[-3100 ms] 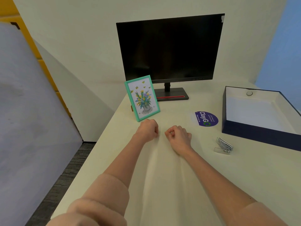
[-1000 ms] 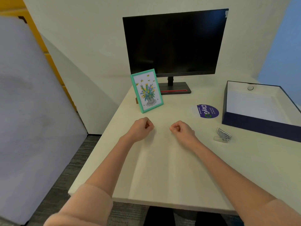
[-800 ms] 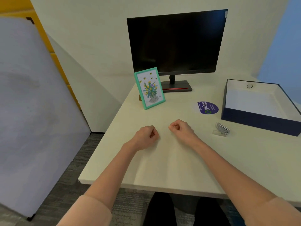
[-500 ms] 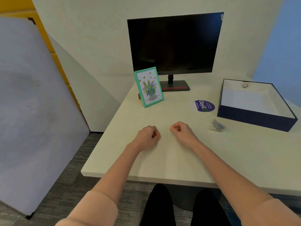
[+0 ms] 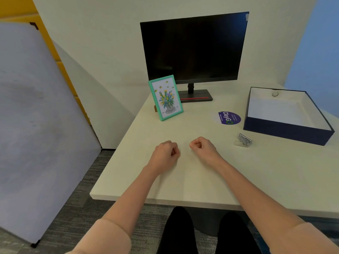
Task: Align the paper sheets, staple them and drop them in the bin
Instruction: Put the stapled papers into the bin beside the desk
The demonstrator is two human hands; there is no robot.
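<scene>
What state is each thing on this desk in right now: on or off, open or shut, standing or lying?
Monitor: screen dark.
Picture frame: standing, tilted back.
Navy box: open, lidless.
Stapler: lying untouched.
Left hand: fist, empty.
Right hand: fist, empty.

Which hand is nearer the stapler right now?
Right. The right hand rests fisted on the desk just left of the stapler; the left hand lies fisted farther left, beyond the right one.
</scene>
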